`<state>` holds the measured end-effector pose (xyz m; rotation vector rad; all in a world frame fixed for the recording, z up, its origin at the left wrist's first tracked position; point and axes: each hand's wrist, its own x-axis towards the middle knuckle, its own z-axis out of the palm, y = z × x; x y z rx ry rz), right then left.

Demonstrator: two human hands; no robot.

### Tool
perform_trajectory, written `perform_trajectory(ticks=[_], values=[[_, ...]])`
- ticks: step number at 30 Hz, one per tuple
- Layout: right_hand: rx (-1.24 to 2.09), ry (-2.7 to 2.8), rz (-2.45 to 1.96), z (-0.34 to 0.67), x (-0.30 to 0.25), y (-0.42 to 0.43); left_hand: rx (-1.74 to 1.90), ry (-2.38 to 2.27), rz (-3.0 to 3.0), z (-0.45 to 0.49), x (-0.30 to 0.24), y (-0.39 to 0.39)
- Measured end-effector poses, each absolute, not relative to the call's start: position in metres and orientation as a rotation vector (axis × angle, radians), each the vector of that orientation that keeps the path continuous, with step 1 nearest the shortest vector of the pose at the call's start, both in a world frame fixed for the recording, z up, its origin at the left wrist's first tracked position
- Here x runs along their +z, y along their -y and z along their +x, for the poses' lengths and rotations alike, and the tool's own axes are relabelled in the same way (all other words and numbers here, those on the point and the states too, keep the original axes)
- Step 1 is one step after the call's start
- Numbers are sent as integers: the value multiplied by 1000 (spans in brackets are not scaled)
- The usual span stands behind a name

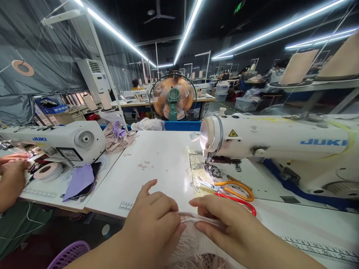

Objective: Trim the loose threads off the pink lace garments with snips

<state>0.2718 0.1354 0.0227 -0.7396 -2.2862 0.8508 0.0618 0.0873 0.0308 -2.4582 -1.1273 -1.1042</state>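
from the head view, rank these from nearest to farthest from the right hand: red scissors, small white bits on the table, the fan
Measured from the right hand:
1. Red scissors, just above the hand, near the needle.
2. White bits, up and to the left on the table.
3. Fan, far back beyond the table's far edge.

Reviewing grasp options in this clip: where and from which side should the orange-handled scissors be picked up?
Take the orange-handled scissors by their loops, coming from the right hand side. The loops lie open on the table, facing the person; the blades point toward the sewing machine needle area, which looks cramped.
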Motion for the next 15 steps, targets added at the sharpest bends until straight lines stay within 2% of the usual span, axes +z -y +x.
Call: perform_trajectory(ticks=[9,12,15], values=[[918,2367,-631,274,34,-136,-840,1279,-2617,27,53,-77],[916,2353,-632,274,32,-139,-972,1427,-2754,11,61,-70],[831,2323,-566,273,25,-141,-1341,1583,-2816,5,63,-66]])
